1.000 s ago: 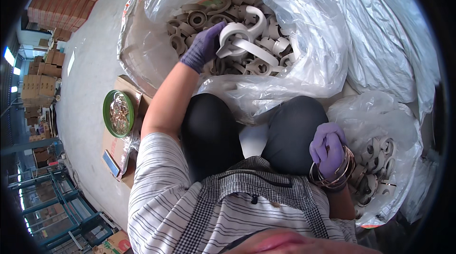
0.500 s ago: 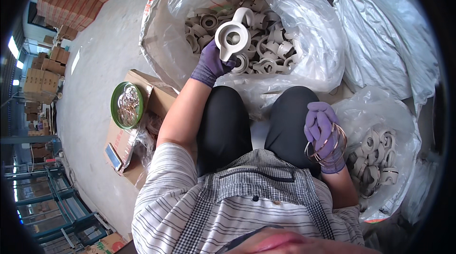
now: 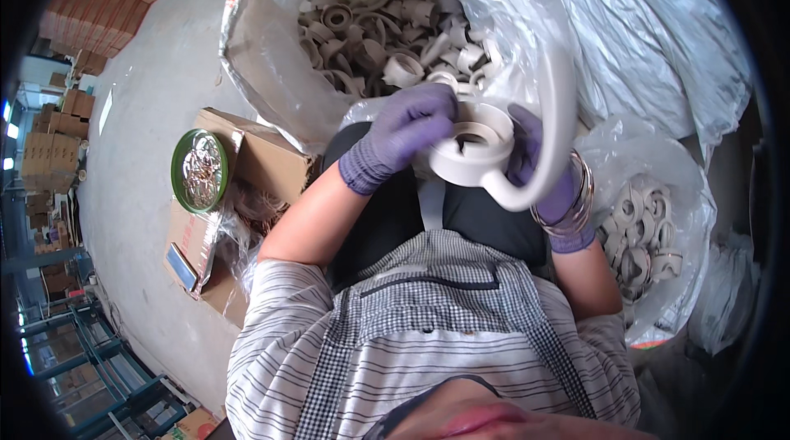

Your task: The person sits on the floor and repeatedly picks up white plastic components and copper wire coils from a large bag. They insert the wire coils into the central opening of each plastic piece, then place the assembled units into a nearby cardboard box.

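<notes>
A beige plastic jug collar (image 3: 471, 167), with a round opening and a large curved handle (image 3: 559, 111), is raised above my lap. My left hand (image 3: 409, 129), in a purple glove, is closed at its left rim with the fingers curled; the fingertips are partly hidden. My right hand (image 3: 527, 152), gloved alike, grips the collar's right side, between the ring and the handle, which covers part of it. Several thin metal rings (image 3: 586, 201) hang around my right wrist. Beyond my hands, a large bag (image 3: 527, 8) lined with clear plastic holds many similar beige collars (image 3: 403, 69).
At right, a smaller clear bag (image 3: 687, 218) contains more collars, some with metal bands. On a cardboard box (image 3: 263, 148) at left are a green dish (image 3: 176, 176) of metal rings and a phone (image 3: 181, 267). Silvery sacks (image 3: 650, 45) stand at far right; stacked cartons (image 3: 99, 4) at far left.
My left hand has brought the collar from above the large bag back toward my body. The right hand has risen from beside my thigh to the collar, and the rings now sit around its wrist.
</notes>
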Available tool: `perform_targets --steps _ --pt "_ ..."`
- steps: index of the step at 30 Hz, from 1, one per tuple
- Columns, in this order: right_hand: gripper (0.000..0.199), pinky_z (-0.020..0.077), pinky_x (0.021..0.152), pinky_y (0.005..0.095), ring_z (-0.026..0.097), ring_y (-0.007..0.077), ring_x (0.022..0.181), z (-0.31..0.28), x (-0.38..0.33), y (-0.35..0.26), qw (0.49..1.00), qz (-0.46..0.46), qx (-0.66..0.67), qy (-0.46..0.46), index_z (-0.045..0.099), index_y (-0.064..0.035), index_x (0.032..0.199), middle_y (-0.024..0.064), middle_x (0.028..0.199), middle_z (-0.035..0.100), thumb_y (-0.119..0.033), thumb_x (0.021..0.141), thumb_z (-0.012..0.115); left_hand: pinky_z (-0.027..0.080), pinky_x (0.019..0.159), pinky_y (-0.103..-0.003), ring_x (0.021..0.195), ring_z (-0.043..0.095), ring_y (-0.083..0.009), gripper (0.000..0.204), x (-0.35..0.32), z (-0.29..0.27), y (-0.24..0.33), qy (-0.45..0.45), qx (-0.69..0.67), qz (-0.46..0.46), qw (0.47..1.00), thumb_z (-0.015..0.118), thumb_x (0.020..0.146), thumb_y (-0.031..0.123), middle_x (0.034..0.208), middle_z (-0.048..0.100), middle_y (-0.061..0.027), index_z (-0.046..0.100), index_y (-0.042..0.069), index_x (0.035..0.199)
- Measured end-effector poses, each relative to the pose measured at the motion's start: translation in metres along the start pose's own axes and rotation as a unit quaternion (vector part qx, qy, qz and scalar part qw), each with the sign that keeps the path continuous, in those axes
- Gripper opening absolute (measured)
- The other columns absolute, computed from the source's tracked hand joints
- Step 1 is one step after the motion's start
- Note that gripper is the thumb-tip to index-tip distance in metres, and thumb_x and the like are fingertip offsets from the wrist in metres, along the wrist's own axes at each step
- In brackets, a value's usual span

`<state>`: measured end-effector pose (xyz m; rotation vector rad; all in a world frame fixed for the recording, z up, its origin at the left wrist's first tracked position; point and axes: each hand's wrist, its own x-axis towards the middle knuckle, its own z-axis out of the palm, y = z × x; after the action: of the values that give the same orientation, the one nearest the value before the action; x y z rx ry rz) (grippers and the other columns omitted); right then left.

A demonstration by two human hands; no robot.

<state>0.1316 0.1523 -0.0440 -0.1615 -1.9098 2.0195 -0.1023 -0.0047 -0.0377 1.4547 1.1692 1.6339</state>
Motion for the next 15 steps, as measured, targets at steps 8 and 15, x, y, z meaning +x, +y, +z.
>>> perform_targets --steps 8,15 --pt "0.04 0.0374 0.054 0.0171 0.047 0.0002 0.065 0.009 -0.032 -0.023 0.959 0.184 -0.069 0.204 0.06 -0.0018 0.137 -0.0009 0.097 0.069 -0.02 0.102 0.065 0.04 0.102 -0.044 0.108 0.056 -0.0333 0.049 -0.007 0.058 -0.015 -0.08 0.34 0.111 0.93 0.082 0.078 0.041 0.131 0.063 -0.0128 0.067 0.008 0.111" --pt "0.04 0.0432 0.058 0.0129 0.05 0.001 0.064 -0.012 -0.049 -0.026 0.961 0.092 0.023 0.258 0.055 0.0062 0.136 -0.0021 0.088 0.055 -0.013 0.101 0.058 0.042 0.105 -0.051 0.112 0.058 -0.0375 0.053 -0.014 0.086 -0.002 -0.08 0.384 0.083 0.916 0.089 0.068 0.039 0.12 0.064 -0.0103 0.067 0.01 0.106"
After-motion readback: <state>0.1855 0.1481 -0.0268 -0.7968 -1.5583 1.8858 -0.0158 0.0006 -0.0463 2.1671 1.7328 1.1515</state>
